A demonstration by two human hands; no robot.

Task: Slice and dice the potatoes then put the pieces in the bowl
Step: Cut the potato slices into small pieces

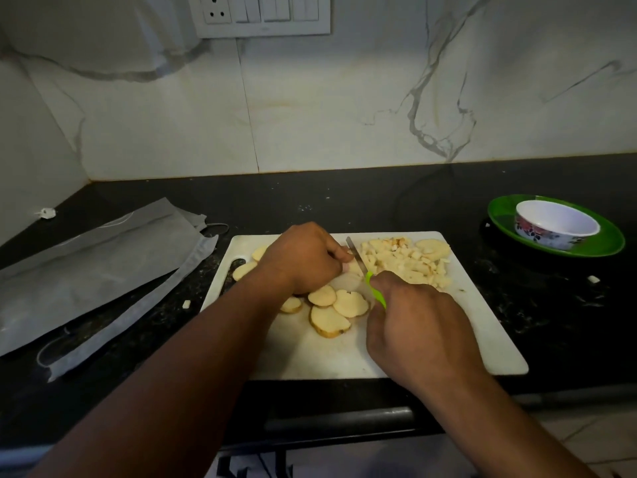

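Both forearms enter from the bottom edge and converge over the white cutting board [482, 326], which lies flat on the black counter [344, 201].

Right hand [418, 326]: nearest to the camera, knuckles up, fingers curled around the green handle of the knife [365, 276]. The blade points away from the camera and slightly left, its edge down on the board.

Left hand [303, 258]: farther in, palm down, fingers curled with the tips just beside the left face of the blade. They press on a potato piece that is mostly hidden under the hand; whether they pinch it cannot be told.

Potato slices [339, 310]: several round slices with skin on the rim lie flat on the board between the two hands; more show at the left of the left wrist.

Diced potato [406, 262]: a loose pile on the far right part of the board, directly right of the blade.

Stray piece [593, 279]: on the counter right of the board.

Bowl [556, 224]: white with a floral outside, upright on a green plate [610, 241], well apart from the board at far right.

Grey pouch [89, 263]: flat on the counter at left.

Marble wall [344, 115] with a switch panel [263, 13]: behind the counter.
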